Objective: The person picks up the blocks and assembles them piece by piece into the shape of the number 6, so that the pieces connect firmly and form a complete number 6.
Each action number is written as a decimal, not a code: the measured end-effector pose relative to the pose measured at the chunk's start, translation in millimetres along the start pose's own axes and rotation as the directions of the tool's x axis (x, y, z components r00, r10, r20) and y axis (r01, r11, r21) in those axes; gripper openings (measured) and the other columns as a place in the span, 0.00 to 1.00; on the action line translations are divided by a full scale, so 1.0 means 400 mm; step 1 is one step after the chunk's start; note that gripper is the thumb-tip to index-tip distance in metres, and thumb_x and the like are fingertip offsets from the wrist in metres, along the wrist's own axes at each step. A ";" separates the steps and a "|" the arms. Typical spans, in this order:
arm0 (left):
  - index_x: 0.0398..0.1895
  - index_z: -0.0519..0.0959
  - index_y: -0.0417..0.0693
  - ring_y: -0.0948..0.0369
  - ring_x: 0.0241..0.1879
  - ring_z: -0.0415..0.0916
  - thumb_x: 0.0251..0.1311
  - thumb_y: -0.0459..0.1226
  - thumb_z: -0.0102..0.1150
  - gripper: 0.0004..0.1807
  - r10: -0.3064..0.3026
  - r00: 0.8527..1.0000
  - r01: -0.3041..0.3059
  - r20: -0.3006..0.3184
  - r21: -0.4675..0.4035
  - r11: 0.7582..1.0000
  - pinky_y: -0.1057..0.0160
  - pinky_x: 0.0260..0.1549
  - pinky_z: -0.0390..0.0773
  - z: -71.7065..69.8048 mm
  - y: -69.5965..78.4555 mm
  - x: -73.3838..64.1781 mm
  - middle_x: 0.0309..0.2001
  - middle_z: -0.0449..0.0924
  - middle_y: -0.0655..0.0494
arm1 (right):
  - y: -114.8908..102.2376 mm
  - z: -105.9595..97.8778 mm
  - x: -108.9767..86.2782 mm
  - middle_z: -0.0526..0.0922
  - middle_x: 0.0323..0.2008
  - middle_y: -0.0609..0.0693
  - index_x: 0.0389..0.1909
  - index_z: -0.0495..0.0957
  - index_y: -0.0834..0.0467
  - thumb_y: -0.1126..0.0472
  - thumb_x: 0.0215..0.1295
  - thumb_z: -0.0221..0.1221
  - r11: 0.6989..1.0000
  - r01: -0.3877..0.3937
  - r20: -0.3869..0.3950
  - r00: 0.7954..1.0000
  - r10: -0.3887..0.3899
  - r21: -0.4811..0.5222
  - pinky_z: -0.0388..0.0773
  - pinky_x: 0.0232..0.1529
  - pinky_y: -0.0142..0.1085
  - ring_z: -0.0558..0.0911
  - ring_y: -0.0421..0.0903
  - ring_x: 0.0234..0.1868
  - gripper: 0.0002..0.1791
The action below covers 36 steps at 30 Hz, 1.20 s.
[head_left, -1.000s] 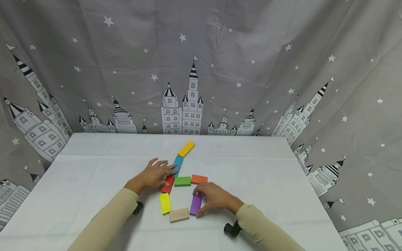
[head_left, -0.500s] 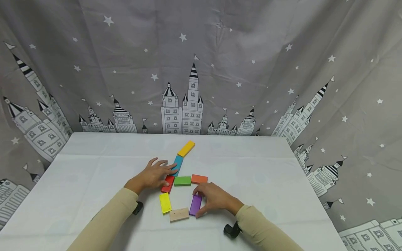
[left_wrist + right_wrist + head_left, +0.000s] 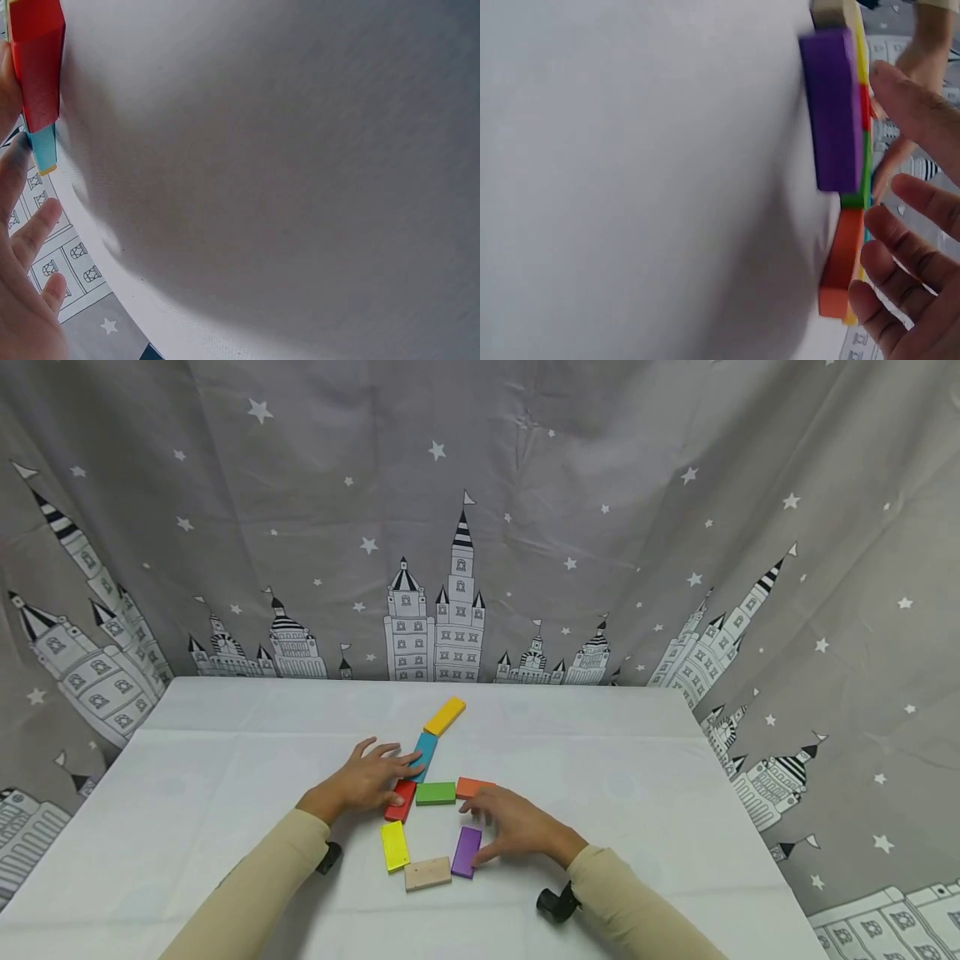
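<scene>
My left hand (image 3: 362, 781) lies with fingers spread, thumb on the red block (image 3: 400, 802) and fingertips on the blue block (image 3: 426, 753). Beside the purple block (image 3: 466, 852) is my right hand (image 3: 523, 828), its thumb close to the block's right edge and its other fingers raised near the orange block (image 3: 475, 787). In the right wrist view those fingers are apart, with nothing between them. A green block (image 3: 436, 793) joins red to orange. A yellow block (image 3: 394, 846) and a plain wooden block (image 3: 428, 874) complete a rough ring with the purple one.
An amber block (image 3: 446, 716) extends at a slant from the far end of the blue one. All the blocks lie flat on a white-covered table (image 3: 600, 743). A grey curtain (image 3: 570, 485) printed with castles and stars hangs behind.
My right hand has let go of the purple block and shifted slightly up and away, its fingers now covering part of the orange block. The left hand has stayed where it was.
</scene>
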<state>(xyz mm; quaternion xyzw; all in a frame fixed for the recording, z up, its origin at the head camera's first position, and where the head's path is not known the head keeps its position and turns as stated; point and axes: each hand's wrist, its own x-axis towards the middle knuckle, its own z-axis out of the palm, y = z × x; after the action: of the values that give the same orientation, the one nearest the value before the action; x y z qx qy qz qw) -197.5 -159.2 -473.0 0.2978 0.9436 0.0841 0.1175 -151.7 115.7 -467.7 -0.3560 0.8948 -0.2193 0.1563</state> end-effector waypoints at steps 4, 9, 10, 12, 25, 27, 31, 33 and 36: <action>0.63 0.65 0.60 0.46 0.66 0.50 0.52 0.50 0.60 0.33 -0.001 1.000 0.001 0.002 -0.003 1.000 0.37 0.61 0.39 0.000 0.000 -0.001 0.67 0.59 0.57 | 0.017 -0.028 0.012 0.74 0.42 0.42 0.50 0.73 0.52 0.45 0.42 0.69 0.998 0.017 -0.033 0.999 -0.019 -0.064 0.70 0.47 0.32 0.71 0.39 0.42 0.32; 0.63 0.66 0.59 0.46 0.66 0.50 0.52 0.49 0.61 0.33 0.006 1.000 -0.007 -0.001 -0.010 1.000 0.37 0.61 0.39 -0.005 0.001 -0.004 0.67 0.59 0.57 | 0.039 -0.061 0.038 0.73 0.47 0.43 0.51 0.74 0.50 0.50 0.46 0.69 0.991 0.009 -0.016 1.000 -0.011 -0.135 0.67 0.56 0.38 0.70 0.40 0.49 0.29; 0.63 0.66 0.59 0.46 0.66 0.51 0.52 0.49 0.61 0.33 0.007 1.000 -0.007 -0.001 -0.008 1.000 0.37 0.61 0.39 -0.006 0.001 -0.004 0.67 0.59 0.57 | 0.043 -0.066 0.044 0.73 0.49 0.44 0.52 0.73 0.50 0.51 0.47 0.68 0.991 0.000 -0.002 1.000 -0.001 -0.133 0.66 0.56 0.38 0.70 0.41 0.50 0.29; 0.63 0.66 0.59 0.46 0.66 0.51 0.52 0.49 0.61 0.33 0.007 1.000 -0.007 0.000 -0.006 1.000 0.37 0.61 0.39 -0.007 0.000 -0.003 0.67 0.59 0.57 | 0.053 -0.071 0.058 0.73 0.49 0.44 0.53 0.73 0.49 0.53 0.48 0.68 0.992 -0.006 0.025 1.000 0.009 -0.129 0.67 0.56 0.38 0.70 0.41 0.50 0.29; 0.63 0.66 0.60 0.46 0.65 0.52 0.51 0.51 0.60 0.33 0.018 1.000 -0.017 -0.016 0.006 1.000 0.36 0.61 0.41 -0.003 -0.002 -0.008 0.67 0.60 0.58 | 0.068 -0.097 0.124 0.72 0.48 0.45 0.56 0.72 0.46 0.64 0.48 0.67 0.997 -0.013 0.207 0.978 0.028 -0.074 0.72 0.48 0.28 0.73 0.39 0.44 0.31; 0.63 0.66 0.60 0.46 0.65 0.52 0.51 0.52 0.60 0.33 0.016 1.000 -0.016 -0.014 0.008 1.000 0.37 0.61 0.41 -0.002 -0.003 -0.008 0.67 0.59 0.58 | 0.070 -0.100 0.131 0.72 0.48 0.44 0.57 0.71 0.46 0.65 0.47 0.67 0.996 -0.008 0.232 0.972 0.028 -0.089 0.72 0.47 0.28 0.72 0.38 0.43 0.32; 0.63 0.66 0.60 0.47 0.66 0.51 0.51 0.53 0.59 0.33 0.020 1.000 -0.020 -0.014 0.010 1.000 0.37 0.61 0.41 -0.002 -0.005 -0.007 0.67 0.59 0.58 | 0.072 -0.103 0.140 0.74 0.46 0.44 0.57 0.71 0.47 0.67 0.46 0.67 0.993 0.012 0.262 0.965 0.020 -0.117 0.72 0.46 0.28 0.72 0.38 0.42 0.33; 0.63 0.66 0.61 0.47 0.66 0.51 0.51 0.53 0.59 0.33 0.022 1.000 -0.022 -0.013 0.010 1.000 0.37 0.61 0.41 -0.002 -0.006 -0.007 0.67 0.59 0.59 | 0.072 -0.104 0.143 0.74 0.45 0.43 0.57 0.71 0.47 0.68 0.46 0.66 0.993 0.009 0.272 0.962 0.024 -0.118 0.72 0.45 0.28 0.72 0.38 0.41 0.33; 0.63 0.66 0.61 0.47 0.66 0.51 0.51 0.53 0.59 0.34 0.017 1.000 -0.017 -0.013 0.003 1.000 0.37 0.61 0.41 -0.001 -0.006 -0.006 0.67 0.59 0.59 | 0.072 -0.105 0.145 0.75 0.43 0.42 0.57 0.71 0.47 0.67 0.46 0.67 0.994 -0.001 0.283 0.958 0.033 -0.113 0.72 0.44 0.28 0.72 0.38 0.41 0.34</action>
<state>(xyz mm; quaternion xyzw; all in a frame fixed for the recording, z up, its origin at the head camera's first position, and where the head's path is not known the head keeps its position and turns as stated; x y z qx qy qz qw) -197.0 -162.8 -472.8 0.3052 0.9420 0.0854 0.1103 -226.9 105.4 -453.6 -0.3843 0.8769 -0.1140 0.2651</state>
